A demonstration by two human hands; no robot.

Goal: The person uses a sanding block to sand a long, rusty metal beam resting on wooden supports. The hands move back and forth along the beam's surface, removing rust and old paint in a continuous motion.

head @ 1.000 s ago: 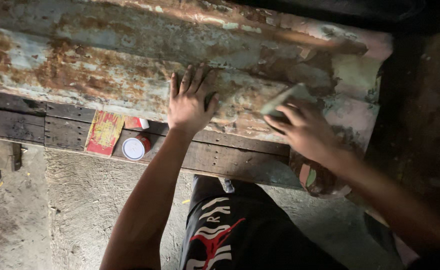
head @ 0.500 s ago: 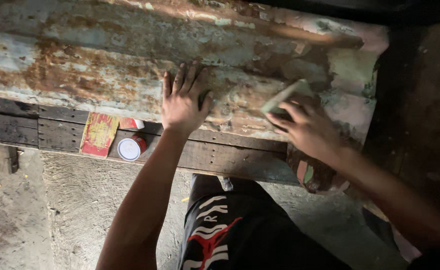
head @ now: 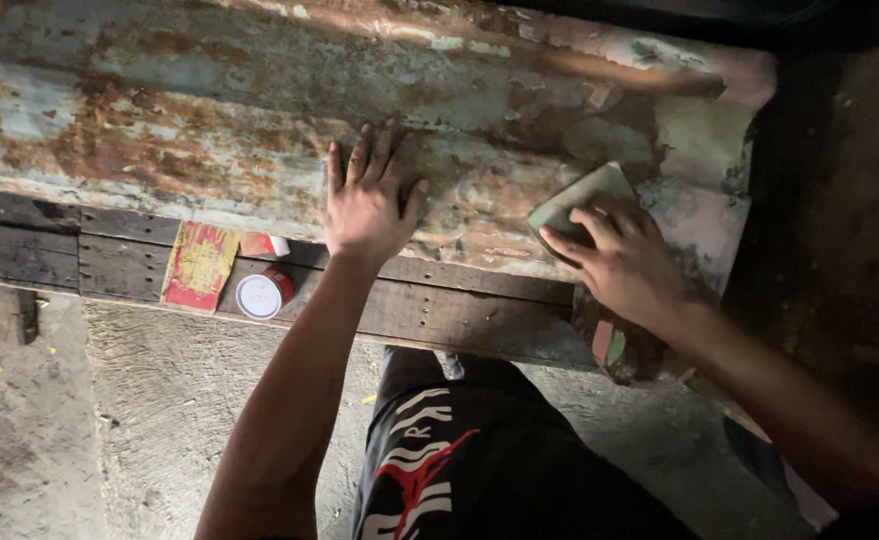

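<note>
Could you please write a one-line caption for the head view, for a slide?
Left hand flat on a rusty metal sheet; right hand presses a pale sanding pad against it.

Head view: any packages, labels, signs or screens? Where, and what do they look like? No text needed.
Flat packet: lies on the dark wooden plank, left of the left hand; rectangular, red edges, worn yellow face.
Small box: on the plank just right of the packet; red with a white end.
Round tin: below the small box, at the plank's front edge; white lid, red side.
No signs or screens in view.
</note>
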